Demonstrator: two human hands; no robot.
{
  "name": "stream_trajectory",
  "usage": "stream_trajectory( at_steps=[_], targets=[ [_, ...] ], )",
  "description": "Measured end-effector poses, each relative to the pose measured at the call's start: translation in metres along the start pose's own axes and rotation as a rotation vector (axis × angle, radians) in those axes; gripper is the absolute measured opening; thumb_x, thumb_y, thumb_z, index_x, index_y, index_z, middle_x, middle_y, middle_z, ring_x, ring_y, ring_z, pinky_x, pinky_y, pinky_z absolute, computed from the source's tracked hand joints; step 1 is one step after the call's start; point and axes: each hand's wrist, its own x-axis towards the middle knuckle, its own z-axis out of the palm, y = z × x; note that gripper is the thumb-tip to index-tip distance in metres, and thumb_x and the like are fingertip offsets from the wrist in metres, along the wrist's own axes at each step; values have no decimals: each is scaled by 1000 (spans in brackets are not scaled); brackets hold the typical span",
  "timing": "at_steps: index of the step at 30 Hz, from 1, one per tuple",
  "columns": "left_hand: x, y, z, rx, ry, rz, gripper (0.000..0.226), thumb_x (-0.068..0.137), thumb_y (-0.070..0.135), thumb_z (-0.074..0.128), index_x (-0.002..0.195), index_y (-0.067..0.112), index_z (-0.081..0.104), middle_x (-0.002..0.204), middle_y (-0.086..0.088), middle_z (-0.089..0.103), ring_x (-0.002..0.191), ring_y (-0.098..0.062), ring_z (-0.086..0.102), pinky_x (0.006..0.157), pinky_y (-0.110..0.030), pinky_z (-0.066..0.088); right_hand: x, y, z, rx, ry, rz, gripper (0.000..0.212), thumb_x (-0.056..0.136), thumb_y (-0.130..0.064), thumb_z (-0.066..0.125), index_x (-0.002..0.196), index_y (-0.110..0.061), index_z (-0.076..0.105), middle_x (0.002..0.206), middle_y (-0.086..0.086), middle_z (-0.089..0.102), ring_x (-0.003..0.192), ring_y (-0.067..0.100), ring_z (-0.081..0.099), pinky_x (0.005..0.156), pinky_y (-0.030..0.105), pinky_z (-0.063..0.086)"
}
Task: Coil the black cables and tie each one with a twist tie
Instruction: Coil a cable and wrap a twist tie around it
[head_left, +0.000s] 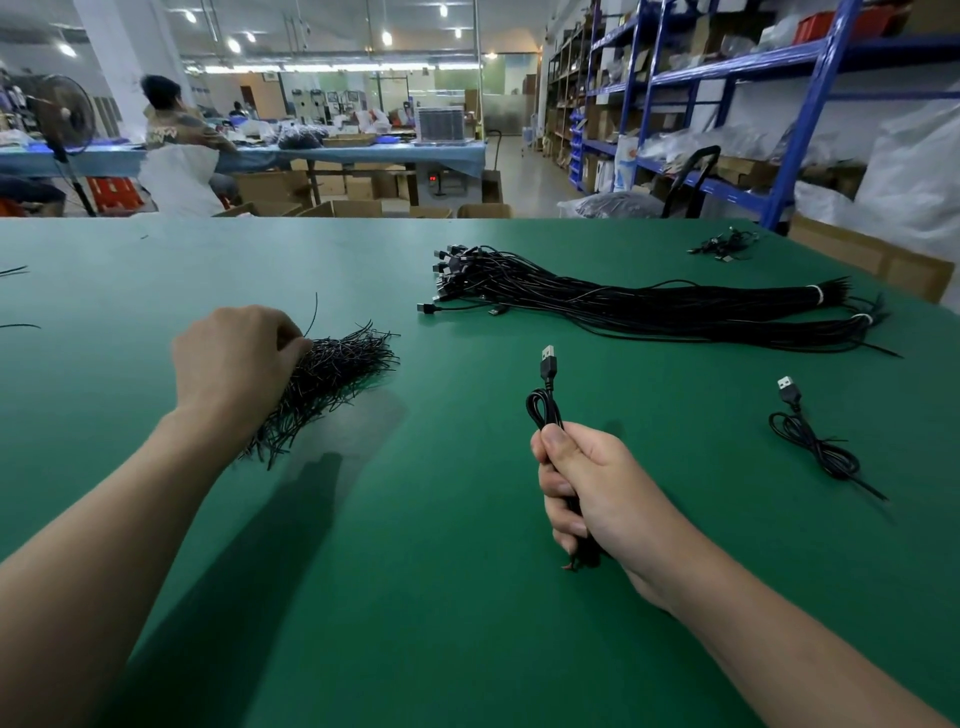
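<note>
coiled cable (544, 402): held above the counter (415, 597), plug up | right grip (587, 493): clenched round that cable | left grip (234, 358): pinching into twist ties (343, 366) heaped on counter | tied cable (815, 441): lying right | cable bundle (623, 306): far side

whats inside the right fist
A coiled black cable: its loop and USB plug stick out above the right hand, a reddish tip below. The fingers cover the rest of the coil.

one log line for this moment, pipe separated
step: picking a tie | left hand: pinches at twist tie pile | right hand: grips coiled cable | tied: not yet
</note>
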Motion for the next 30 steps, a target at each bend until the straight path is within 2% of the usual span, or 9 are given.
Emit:
stream_trajectory(
  at_steps=[3, 7, 11, 14, 17, 21, 26, 28, 30],
  targets=[
    [0, 6, 0, -97, -27, 16, 17, 92, 34, 73, 97, 20, 80, 87, -6, 77, 71, -28, 62, 57, -29, 46, 0, 0, 0, 9, 0, -3, 31, 110, -29, 35, 87, -12, 46, 61, -7, 32, 44, 12, 28, 42, 25, 40],
    [0, 15, -1, -365, -185, -67, 17, 92, 33, 74, 98, 19, 81, 83, 0, 75, 75, -22, 65, 67, -34, 57, -1, 0, -1, 5, -2, -17, 31, 110, -30, 36, 88, -12, 47, 61, -6, 32, 44, 11, 29, 43, 26, 40],
    [-28, 52, -9, -852, -330, -119, 6, 90, 29, 75, 92, 24, 79, 76, 5, 76, 59, -1, 61, 52, -11, 46, -1, -2, 0, -19, -5, -66, 31, 110, -31, 35, 88, -12, 47, 60, -8, 33, 44, 10, 28, 43, 24, 37],
    [-64, 92, -8, -1124, -558, -62, 9, 92, 21, 72, 96, 19, 80, 74, 1, 75, 58, -1, 59, 52, -13, 44, -1, -2, 1, -67, 15, -113, 30, 109, -32, 36, 88, -14, 47, 60, -11, 33, 47, 8, 25, 44, 24, 27],
    [-89, 114, -6, -1360, -699, -136, 13, 92, 22, 72, 99, 17, 80, 76, 1, 74, 63, -5, 60, 57, -16, 45, 0, 0, -2, -161, 61, -176, 31, 109, -34, 37, 86, -15, 48, 61, -10, 32, 50, 7, 24, 45, 21, 22],
    [-107, 124, -5, -1476, -719, -144, 12, 90, 21, 73, 98, 21, 82, 77, -2, 73, 64, -7, 58, 57, -17, 46, 2, 5, -4, -279, 115, -215, 31, 108, -34, 39, 85, -17, 51, 59, -13, 36, 52, 9, 28, 49, 27, 25],
    [-117, 123, -9, -1544, -743, -112, 27, 78, 34, 77, 104, 26, 81, 79, -5, 74, 64, -8, 58, 62, -17, 48, 1, 4, -2, -421, 179, -243, 31, 107, -38, 41, 89, -19, 57, 68, -12, 53, 62, 6, 47, 61, 34, 38],
    [-120, 123, -9, -1550, -717, -99, 28, 75, 35, 76, 102, 27, 81, 77, -5, 75, 63, -7, 57, 61, -17, 48, -2, 1, 0, -488, 183, -224, 33, 107, -41, 39, 89, -20, 57, 75, -4, 61, 70, 15, 56, 65, 43, 46],
    [-123, 124, -10, -1549, -687, -72, 26, 75, 35, 75, 100, 28, 81, 76, -5, 75, 62, -6, 57, 60, -17, 48, -6, -3, 2, -550, 184, -198, 35, 106, -42, 36, 87, -19, 55, 78, 5, 60, 74, 27, 56, 69, 49, 48]
  ],
)
